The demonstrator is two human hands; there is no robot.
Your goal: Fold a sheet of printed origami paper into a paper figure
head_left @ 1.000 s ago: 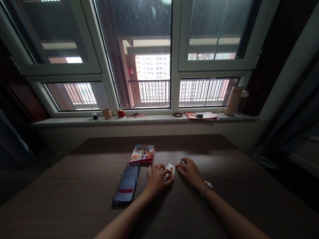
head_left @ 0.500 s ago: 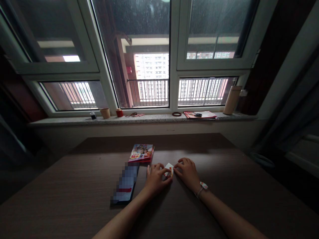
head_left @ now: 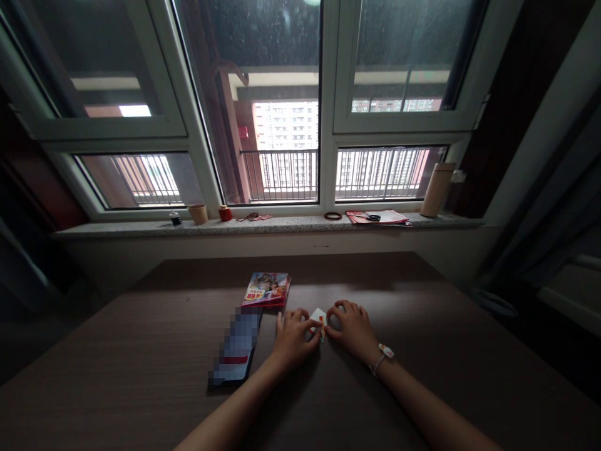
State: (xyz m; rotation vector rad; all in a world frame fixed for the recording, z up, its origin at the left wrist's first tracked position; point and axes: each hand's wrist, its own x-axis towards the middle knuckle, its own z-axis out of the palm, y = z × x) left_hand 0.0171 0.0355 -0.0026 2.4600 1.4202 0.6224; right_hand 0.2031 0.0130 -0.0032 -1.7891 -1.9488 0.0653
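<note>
A small white piece of folded paper (head_left: 318,316) with red and orange print lies on the dark wooden table (head_left: 422,351), held between both hands. My left hand (head_left: 292,340) pinches its left side with thumb and forefinger. My right hand (head_left: 351,328) has its fingers curled over the paper's right edge, and a light bracelet is on that wrist. Most of the paper is hidden by the fingers.
A stack of colourful printed sheets (head_left: 266,289) lies just beyond my left hand. A dark phone (head_left: 236,351) lies left of it. The window sill (head_left: 291,225) carries small cups (head_left: 198,213), red papers with scissors (head_left: 375,217) and a tan cylinder (head_left: 436,189).
My right hand has slid a little left and curled closer over the paper. The view has shifted slightly; my left hand keeps its pinch.
</note>
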